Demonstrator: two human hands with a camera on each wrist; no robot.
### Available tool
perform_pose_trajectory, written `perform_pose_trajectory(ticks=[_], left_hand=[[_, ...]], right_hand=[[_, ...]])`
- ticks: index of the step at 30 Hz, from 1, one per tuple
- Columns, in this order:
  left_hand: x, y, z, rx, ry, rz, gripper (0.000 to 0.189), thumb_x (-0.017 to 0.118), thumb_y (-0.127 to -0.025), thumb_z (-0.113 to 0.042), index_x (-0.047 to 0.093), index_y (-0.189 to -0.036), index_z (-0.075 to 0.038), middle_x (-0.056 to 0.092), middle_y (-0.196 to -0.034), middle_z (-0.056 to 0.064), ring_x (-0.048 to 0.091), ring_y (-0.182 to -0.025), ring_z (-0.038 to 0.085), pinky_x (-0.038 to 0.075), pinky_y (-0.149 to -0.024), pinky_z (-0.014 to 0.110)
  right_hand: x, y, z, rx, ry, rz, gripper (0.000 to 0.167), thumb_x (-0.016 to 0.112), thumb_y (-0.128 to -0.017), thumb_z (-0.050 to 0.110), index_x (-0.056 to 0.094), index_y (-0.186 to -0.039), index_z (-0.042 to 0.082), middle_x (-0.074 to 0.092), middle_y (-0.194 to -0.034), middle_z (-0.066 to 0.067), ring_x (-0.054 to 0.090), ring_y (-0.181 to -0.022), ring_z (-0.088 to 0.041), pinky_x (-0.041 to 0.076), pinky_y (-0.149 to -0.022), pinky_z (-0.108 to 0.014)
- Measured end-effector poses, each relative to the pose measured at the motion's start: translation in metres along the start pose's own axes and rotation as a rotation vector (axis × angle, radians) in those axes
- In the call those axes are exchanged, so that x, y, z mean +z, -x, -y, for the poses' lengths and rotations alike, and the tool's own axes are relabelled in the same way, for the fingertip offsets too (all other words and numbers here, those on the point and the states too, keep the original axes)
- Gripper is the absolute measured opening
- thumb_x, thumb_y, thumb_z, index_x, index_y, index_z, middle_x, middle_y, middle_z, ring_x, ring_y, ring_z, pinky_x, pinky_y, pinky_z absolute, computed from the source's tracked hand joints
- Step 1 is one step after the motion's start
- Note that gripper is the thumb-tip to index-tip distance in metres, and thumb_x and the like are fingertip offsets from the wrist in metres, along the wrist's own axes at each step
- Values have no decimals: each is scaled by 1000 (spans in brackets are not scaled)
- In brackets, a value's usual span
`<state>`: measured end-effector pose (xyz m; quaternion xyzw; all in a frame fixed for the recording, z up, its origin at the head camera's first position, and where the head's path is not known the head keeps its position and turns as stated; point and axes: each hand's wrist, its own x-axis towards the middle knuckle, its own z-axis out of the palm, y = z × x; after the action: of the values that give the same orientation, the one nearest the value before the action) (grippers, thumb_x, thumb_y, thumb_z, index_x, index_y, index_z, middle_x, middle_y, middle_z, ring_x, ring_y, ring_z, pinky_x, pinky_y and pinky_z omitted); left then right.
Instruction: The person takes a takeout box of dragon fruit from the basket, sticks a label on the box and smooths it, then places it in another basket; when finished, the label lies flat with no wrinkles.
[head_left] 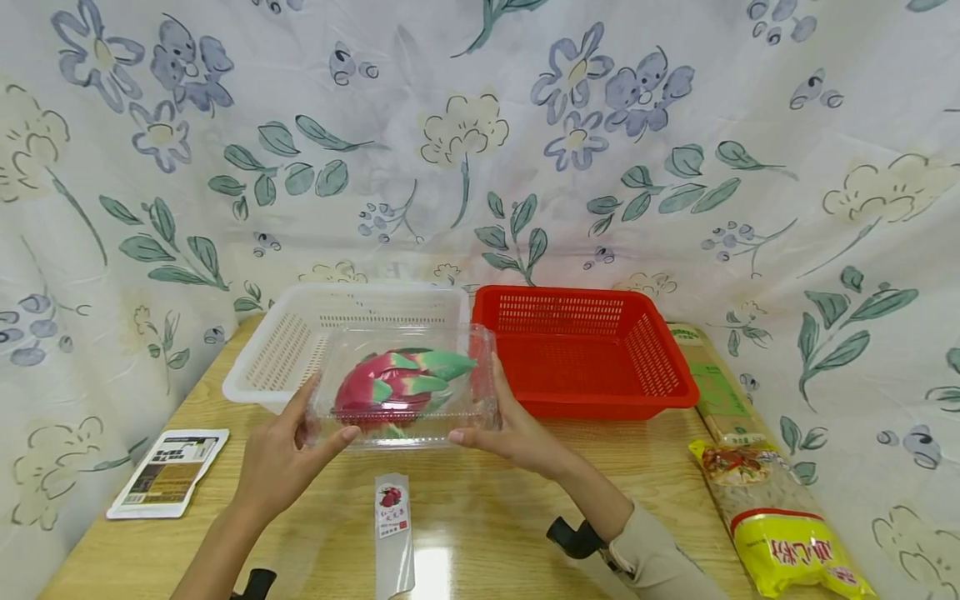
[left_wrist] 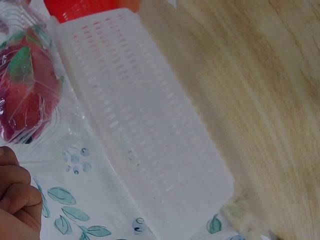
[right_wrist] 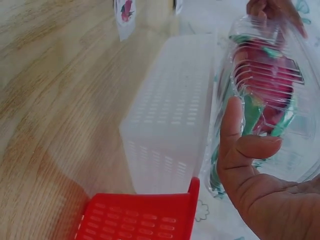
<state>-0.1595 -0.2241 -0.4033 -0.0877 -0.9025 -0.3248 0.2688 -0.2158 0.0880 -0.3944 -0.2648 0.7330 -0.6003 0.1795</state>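
Observation:
A clear plastic clamshell box (head_left: 442,429) is held up between both hands in front of the baskets. Inside it lies a pink and green dragon fruit (head_left: 390,383), also seen through the plastic in both wrist views. My left hand (head_left: 281,458) grips the box's left end, thumb along the front edge. At the right end my right hand (head_left: 517,429) grips it, thumb on the front edge and fingers partly hidden behind. Below the box, a clear strip with a dragon fruit label (head_left: 392,508) lies on the wooden table (head_left: 480,517).
A white basket (head_left: 262,358) stands behind the box at left, and a red basket (head_left: 577,408) beside it at right. On the table's left lies a white food pouch (head_left: 168,473). A yellow pasta bag (head_left: 787,533) and a green packet (head_left: 720,383) line the right edge. Floral cloth (head_left: 465,208) hangs behind.

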Motion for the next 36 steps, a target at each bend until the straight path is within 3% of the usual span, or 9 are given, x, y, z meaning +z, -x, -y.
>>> perform_pose_trajectory(ticks=[16,36], left_hand=[[0,5,-1,-10,20,2,85,85,-74,-31,48,-147,-8,45,-69,-3,37,-61,2,31,-52,24],[0,12,-4,-21,19,-1,84,84,-74,-25,47,-147,-7,46,-67,2,36,-59,4,32,-52,24]], right_hand=[[3,6,-2,-2,-2,5,116,72,-87,48,-21,-155,37,-13,-166,1,21,-149,-38,34,-111,-60],[5,11,-1,-37,-13,16,116,72,-88,44,-22,-155,35,-17,-165,2,15,-149,-43,31,-110,-64]])
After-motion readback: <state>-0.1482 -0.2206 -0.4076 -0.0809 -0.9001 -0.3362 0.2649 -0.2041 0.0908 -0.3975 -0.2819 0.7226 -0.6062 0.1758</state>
